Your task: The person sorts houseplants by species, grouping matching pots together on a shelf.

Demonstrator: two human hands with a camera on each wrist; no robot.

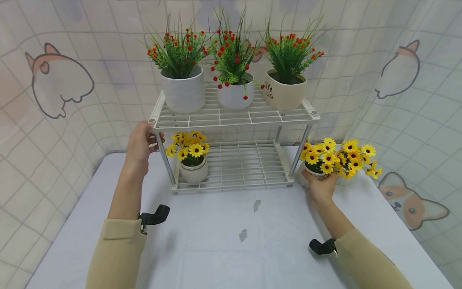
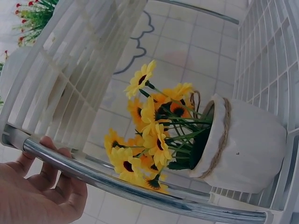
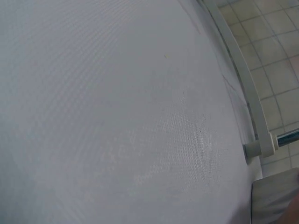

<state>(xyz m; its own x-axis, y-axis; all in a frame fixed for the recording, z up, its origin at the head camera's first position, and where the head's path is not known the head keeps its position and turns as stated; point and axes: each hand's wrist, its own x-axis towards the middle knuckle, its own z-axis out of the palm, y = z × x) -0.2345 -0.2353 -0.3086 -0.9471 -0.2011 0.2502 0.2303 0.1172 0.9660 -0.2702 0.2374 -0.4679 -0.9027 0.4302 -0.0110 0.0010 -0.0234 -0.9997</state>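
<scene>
My left hand [image 1: 141, 138] is at the upper left front corner of a white two-tier wire rack [image 1: 234, 126]. In the left wrist view its fingers [image 2: 63, 186] curl round the metal post [image 2: 140, 189]. Inside the lower tier, at the left, stands a white pot [image 1: 195, 172] of yellow flowers with twine round its rim. Just right of the rack, my right hand [image 1: 322, 188] grips another potted yellow flower plant [image 1: 303, 179], partly hidden by the hand. In the right wrist view only a bit of that pot [image 3: 268, 198] shows at the lower right edge.
On the top tier stand three pots of red flowers: a white one [image 1: 184, 94], a smaller white one [image 1: 236, 94] and a cream one [image 1: 285, 94] with lettering. Another yellow flower plant [image 1: 355, 156] is beside my right hand. A white cloth [image 1: 216, 228] covers the table.
</scene>
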